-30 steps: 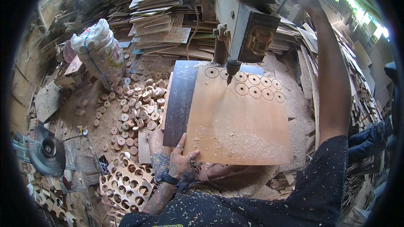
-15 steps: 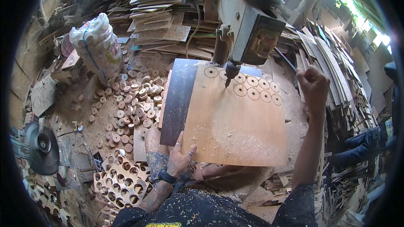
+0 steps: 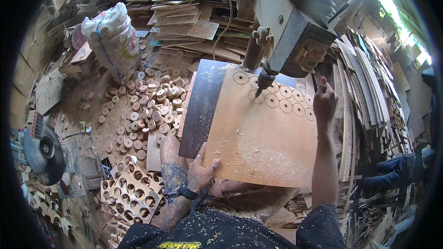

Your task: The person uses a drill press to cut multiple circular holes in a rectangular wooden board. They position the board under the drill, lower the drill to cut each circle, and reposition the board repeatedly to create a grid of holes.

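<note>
A light brown plywood sheet [image 3: 258, 143] lies under a drill press [image 3: 295, 32]. Two rows of ring cuts with centre holes mark its far part. The press's dark bit [image 3: 261, 85] has its tip down on the sheet, inside a ring outline. My left hand [image 3: 201, 171], with rings on its fingers, grips the sheet's near left corner, thumb on top. Off to the right, my right hand [image 3: 325, 99] is closed round the press's feed lever [image 3: 314, 82], most of which it hides. Under the sheet a dark board [image 3: 200, 106] sticks out on the left.
Many loose wooden discs [image 3: 154, 106] are heaped at the left, near a full white sack [image 3: 113, 41]. A hole-riddled offcut board [image 3: 131, 193] lies lower left, below a fan [image 3: 46, 147]. Board stacks [image 3: 184, 14] stand behind; wood strips [image 3: 369, 78] lean right.
My right hand has come down and nearer with the lever. The bit has dropped onto the sheet, and a ring outline now shows round its tip. My left hand keeps its hold.
</note>
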{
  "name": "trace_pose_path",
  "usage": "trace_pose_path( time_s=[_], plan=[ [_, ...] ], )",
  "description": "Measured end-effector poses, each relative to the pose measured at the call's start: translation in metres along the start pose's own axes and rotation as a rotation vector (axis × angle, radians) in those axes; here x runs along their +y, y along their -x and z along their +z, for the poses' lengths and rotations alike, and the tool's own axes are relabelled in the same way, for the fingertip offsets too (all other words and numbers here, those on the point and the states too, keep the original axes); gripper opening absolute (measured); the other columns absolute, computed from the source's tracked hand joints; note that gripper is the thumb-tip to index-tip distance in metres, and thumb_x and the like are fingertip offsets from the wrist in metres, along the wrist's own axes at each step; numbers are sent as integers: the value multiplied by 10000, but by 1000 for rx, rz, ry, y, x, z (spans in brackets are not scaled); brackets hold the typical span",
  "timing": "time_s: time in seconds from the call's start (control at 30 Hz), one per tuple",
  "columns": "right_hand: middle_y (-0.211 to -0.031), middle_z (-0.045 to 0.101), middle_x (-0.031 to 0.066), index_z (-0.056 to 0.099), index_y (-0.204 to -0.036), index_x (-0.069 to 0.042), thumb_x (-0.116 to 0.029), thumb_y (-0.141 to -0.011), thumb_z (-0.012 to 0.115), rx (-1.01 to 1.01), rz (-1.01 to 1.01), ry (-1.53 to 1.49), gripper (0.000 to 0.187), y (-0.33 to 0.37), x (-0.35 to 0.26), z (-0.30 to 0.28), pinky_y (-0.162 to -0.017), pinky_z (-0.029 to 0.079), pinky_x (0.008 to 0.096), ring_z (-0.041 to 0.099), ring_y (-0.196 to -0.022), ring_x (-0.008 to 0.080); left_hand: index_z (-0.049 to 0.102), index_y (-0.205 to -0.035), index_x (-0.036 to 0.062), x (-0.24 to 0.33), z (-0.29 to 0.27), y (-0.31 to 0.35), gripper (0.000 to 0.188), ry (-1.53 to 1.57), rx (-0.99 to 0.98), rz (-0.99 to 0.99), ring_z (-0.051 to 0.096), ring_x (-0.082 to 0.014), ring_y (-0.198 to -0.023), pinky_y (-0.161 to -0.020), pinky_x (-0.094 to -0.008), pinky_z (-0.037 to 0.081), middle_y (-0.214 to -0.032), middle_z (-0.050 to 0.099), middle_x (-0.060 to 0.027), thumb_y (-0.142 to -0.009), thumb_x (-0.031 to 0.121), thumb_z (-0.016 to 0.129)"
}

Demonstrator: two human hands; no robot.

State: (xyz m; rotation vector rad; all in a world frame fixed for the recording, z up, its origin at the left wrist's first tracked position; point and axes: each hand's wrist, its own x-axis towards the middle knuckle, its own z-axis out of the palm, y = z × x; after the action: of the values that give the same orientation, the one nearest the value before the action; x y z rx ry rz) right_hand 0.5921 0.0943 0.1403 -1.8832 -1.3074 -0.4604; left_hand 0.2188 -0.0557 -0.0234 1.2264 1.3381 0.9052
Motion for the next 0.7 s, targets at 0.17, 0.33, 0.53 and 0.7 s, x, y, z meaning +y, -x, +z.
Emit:
trace_pose_path(
  time_s=[0.17, 0.33, 0.53, 0.7],
  plan=[
    [-704, 650, 244, 661, -799, -33, -369, -1089, 457, 104, 14, -84, 488, 15, 9, 28, -595, 464, 561, 645, -688, 485, 354, -1575, 14, -1, 1, -2, 864, -46, 43, 77, 696, -281, -1156, -980, -372, 552, -1276, 689, -244, -894, 306, 797],
    [-693, 629, 207, 637, -817, -32, -313, -1092, 464, 210, -91, -139, 429, 18, 20, 51, -589, 443, 540, 625, -666, 453, 329, -1580, -4, 1, 0, -2, 884, -32, 8, 17, 704, -286, -1136, -970, -373, 557, -1260, 693, -255, -900, 323, 789],
    [-858, 667, 187, 653, -896, -29, -252, -1092, 458, 263, -194, -120, 355, 19, 31, 80, -762, 475, 496, 617, -851, 408, 321, -1583, -4, 1, -1, -3, 906, -54, -2, 13, 710, -303, -1129, -958, -383, 564, -1242, 697, -267, -900, 373, 780],
    [-933, 673, 159, 656, -953, -44, -254, -1095, 428, 312, -258, -92, 341, 16, 40, 99, -864, 456, 474, 608, -902, 382, 330, -1595, 51, -2, -1, -3, 917, -141, 3, -26, 730, -341, -1078, -925, -403, 578, -1190, 713, -276, -889, 425, 781]
  ],
)
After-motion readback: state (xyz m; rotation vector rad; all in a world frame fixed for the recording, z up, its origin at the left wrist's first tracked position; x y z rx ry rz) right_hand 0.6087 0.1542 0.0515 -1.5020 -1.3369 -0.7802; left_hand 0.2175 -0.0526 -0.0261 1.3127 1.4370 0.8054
